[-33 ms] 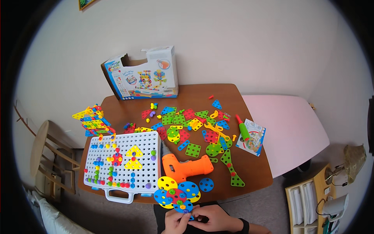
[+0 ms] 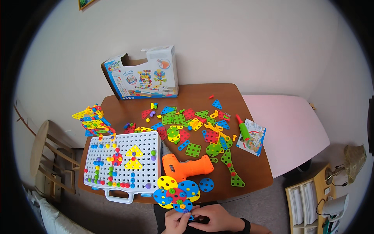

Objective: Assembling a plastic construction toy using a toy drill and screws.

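A flower made of yellow, blue and red plastic discs point(image 2: 175, 192) lies over the front edge of the brown table point(image 2: 257, 171). Both my hands come in from the bottom of the picture and meet at its lowest blue disc. My left hand point(image 2: 176, 223) pinches that disc from below left. My right hand point(image 2: 215, 218) has its fingers closed on the same disc's lower right edge. A dark object lies partly hidden between my hands. A single blue disc point(image 2: 206, 184) lies just to the right of the flower.
An orange toy drill point(image 2: 187, 165) lies behind the flower, beside a white pegboard case point(image 2: 120, 163) studded with coloured bolts. Loose coloured plates point(image 2: 194, 124), a green screwdriver point(image 2: 243, 129), a booklet point(image 2: 253, 139) and an open box point(image 2: 142, 76) fill the table. A pink table point(image 2: 286, 128) stands on the right.
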`<state>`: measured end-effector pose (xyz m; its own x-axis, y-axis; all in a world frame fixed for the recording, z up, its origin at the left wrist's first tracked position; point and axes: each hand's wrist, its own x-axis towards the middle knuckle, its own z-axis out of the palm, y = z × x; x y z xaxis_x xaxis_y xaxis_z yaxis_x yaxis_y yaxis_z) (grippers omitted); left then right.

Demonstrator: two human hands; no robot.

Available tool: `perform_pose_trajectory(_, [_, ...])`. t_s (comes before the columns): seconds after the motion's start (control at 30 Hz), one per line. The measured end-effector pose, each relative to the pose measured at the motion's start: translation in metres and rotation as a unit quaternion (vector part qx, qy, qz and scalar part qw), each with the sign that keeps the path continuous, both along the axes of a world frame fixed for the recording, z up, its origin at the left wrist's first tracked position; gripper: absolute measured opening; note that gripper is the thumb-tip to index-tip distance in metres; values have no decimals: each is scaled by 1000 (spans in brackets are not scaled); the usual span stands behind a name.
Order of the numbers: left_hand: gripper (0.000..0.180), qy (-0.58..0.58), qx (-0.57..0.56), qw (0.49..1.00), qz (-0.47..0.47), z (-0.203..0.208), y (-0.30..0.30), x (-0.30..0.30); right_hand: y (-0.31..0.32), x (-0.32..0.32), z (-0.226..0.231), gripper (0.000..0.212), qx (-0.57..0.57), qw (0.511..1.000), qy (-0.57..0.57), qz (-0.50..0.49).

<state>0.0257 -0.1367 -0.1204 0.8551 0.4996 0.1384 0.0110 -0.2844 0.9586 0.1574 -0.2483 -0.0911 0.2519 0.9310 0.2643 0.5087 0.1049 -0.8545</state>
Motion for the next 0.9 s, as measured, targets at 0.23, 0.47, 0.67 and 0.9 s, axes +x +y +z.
perform_pose_trajectory(0.23, [17, -104, 94, 989, 50, -7, 9, 0, -32, 57, -8, 30, 77, 892, -232, -379])
perform_pose_trajectory(0.47, [12, -120, 57, 989, 58, -12, 13, 9, -36, 84, -22, 26, -71, 886, -196, -414])
perform_pose_trajectory(0.67, [10, -154, 161, 974, 51, -25, 23, 24, -50, 109, -25, 6, -62, 913, 29, -401])
perform_pose_trajectory(0.9, [21, -149, 244, 958, -32, 0, 38, 40, -58, 152, -16, 6, -60, 886, 149, -436])
